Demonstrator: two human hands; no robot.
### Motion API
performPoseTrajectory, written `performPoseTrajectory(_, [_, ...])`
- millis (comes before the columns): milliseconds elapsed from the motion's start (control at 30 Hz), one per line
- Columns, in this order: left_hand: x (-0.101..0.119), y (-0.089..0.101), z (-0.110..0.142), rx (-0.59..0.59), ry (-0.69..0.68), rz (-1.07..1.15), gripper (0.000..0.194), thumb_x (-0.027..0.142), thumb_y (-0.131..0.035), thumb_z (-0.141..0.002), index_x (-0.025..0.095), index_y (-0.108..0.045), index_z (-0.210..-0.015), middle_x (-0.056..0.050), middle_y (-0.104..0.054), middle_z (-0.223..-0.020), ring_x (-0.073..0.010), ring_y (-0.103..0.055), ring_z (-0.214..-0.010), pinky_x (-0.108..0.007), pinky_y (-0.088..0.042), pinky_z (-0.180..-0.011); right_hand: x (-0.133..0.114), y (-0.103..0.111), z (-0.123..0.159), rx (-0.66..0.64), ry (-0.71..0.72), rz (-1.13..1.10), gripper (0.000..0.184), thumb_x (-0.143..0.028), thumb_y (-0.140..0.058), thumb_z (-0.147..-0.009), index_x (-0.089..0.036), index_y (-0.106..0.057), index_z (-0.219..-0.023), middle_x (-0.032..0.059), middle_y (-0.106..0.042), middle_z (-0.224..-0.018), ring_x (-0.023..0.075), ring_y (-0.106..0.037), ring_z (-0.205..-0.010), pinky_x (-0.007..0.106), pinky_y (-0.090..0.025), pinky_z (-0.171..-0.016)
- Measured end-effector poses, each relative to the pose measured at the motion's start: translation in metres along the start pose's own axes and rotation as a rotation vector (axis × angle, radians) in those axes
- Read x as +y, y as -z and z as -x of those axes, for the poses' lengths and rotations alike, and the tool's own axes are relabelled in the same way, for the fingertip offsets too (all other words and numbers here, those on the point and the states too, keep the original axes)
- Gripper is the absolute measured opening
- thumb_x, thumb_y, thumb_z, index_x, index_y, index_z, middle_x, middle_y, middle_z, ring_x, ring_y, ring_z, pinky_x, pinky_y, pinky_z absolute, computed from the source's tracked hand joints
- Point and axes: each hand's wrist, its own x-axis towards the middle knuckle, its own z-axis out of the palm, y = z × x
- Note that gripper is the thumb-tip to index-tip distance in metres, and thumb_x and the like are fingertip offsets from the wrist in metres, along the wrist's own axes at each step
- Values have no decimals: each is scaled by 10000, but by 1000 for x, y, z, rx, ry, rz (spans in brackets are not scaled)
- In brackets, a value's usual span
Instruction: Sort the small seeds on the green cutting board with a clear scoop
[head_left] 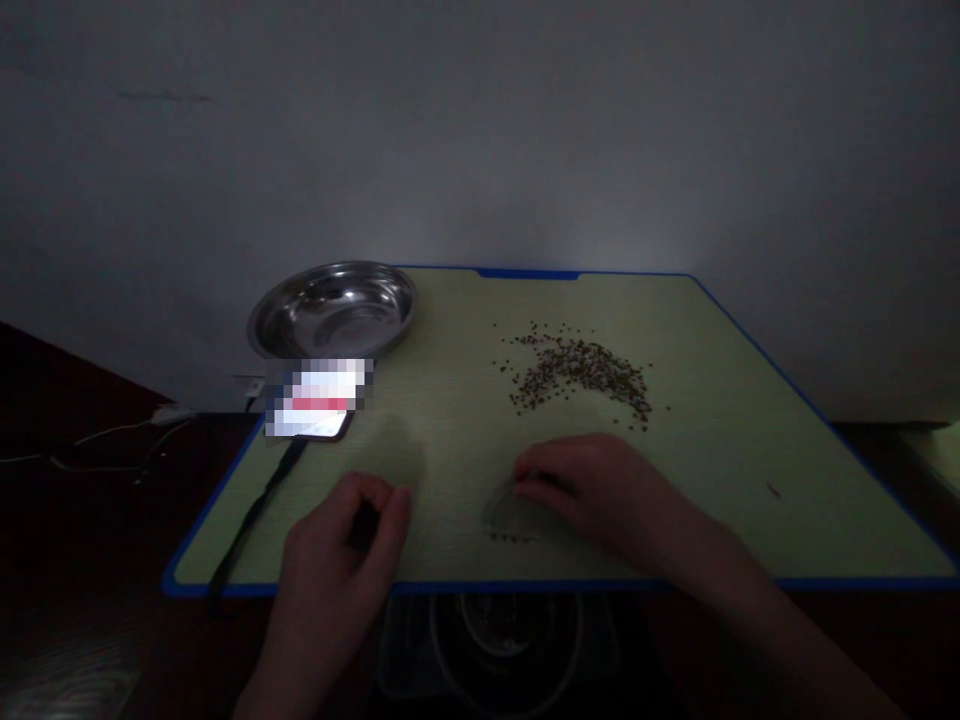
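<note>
My right hand (592, 490) is closed in a pinch low over the front middle of the table. From its fingertips a thin, pale strand (496, 505) curves down to the tabletop, where several small, dark bead-like pieces (514, 538) sit in a short row along it. To its left, my left hand (341, 555) also has thumb and forefinger pressed together; what lies between them, if anything, cannot be made out. Beyond the right hand spreads a loose, curved heap of small brown bead- or seed-like grains (581, 370), with a few strays around it.
A shiny metal bowl (337, 310) stands at the back left. Before it lies a lit phone (322, 400) with a dark cord (259, 510). The blue-edged table (720, 400) backs against a wall. Below its front edge is a round container (574, 650).
</note>
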Motion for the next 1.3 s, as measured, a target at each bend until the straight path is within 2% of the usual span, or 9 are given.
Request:
performPoseTrajectory(233, [1, -1, 0, -1, 28, 20, 227, 304, -540, -873, 224, -517, -662, 59, -536, -547, -108, -508, -468, -228, -398, -448, -9, -4, 15, -60, 120, -100, 150, -247, -601, -922, -233, -747, -894, 0, -762, -837, 148, -681, -749, 256, -439, -672])
performPoseTrajectory(533, [0, -1, 0, 1, 0, 4, 227, 299, -530, -881, 224, -513, -668, 60, -534, -548, -103, -511, -461, -219, -392, -439, -8, 0, 21, -39, 93, -138, 162, -265, -580, -937, -242, -732, -888, -18, -751, -824, 144, -678, -738, 253, -447, -670])
performPoseTrajectory(700, [0, -1, 0, 6, 22, 19, 242, 333, -534, -874, 228, -515, -657, 62, -524, -527, -108, -507, -450, -216, -399, -430, 21, 14, 41, 126, -71, -161, 194, -316, -553, -932, -267, -737, -900, -6, -771, -893, 168, -703, -787, 275, -504, -714])
performPoseTrajectory(800, [0, -1, -1, -1, 44, 8, 255, 368, -532, -865, 229, -524, -652, 55, -540, -522, -117, -517, -443, -225, -400, -421, 51, 25, 64, 334, -275, -133, 213, -374, -559, -896, -256, -735, -876, 19, -776, -872, 206, -712, -766, 304, -533, -682])
performPoseTrajectory(900, [-2, -1, -1, -9, 61, -4, 272, 414, -529, -860, 229, -537, -660, 37, -585, -553, -136, -556, -472, -240, -420, -438, 74, 30, 85, 468, -449, -114, 218, -426, -593, -835, -254, -726, -815, 28, -770, -800, 236, -709, -708, 329, -548, -626])
performPoseTrajectory(1067, [-1, -1, -2, -7, 66, -25, 285, 467, -541, -853, 236, -556, -687, 34, -605, -568, -148, -572, -472, -256, -424, -442, 83, 29, 96, 483, -541, -126, 251, -448, -585, -818, -240, -722, -787, 40, -768, -782, 245, -707, -691, 341, -542, -607])
performPoseTrajectory(1200, [0, -1, -2, -7, 68, -39, 282, 463, -533, -859, 247, -545, -679, 38, -604, -566, -151, -576, -476, -262, -420, -453, 81, 26, 86, 503, -575, -93, 256, -422, -572, -837, -217, -726, -837, 45, -762, -774, 235, -698, -678, 329, -520, -590])
performPoseTrajectory(1300, [0, -1, -2, -16, 78, -45, 269, 457, -542, -857, 251, -548, -683, 38, -614, -575, -155, -588, -491, -264, -430, -462, 74, 22, 74, 482, -521, -91, 235, -389, -571, -858, -212, -726, -855, 31, -743, -715, 213, -683, -631, 321, -512, -597])
